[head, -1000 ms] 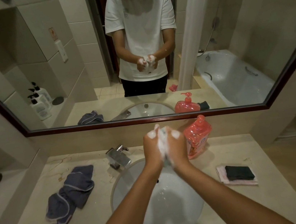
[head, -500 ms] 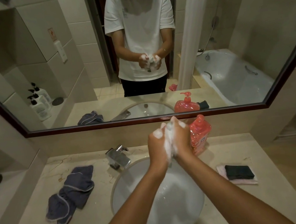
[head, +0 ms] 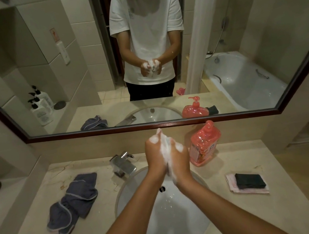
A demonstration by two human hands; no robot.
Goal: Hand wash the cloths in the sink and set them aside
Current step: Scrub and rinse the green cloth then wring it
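The left hand (head: 156, 156) and right hand (head: 178, 157) were pressed together above the sink's (head: 134, 190) back rim, lathered in white foam; whether they held a cloth could not be told. A grey cloth (head: 72, 204) lay crumpled on the counter's (head: 210, 207) left side. A black cloth (head: 250, 180) sat on a pink one (head: 232, 185) near the right edge. The soap bottle (head: 204, 145) stood just beside the right hand, the tap (head: 123, 164) left of the hands.

Foam (head: 164, 149) hides whatever the pressed hands hold.
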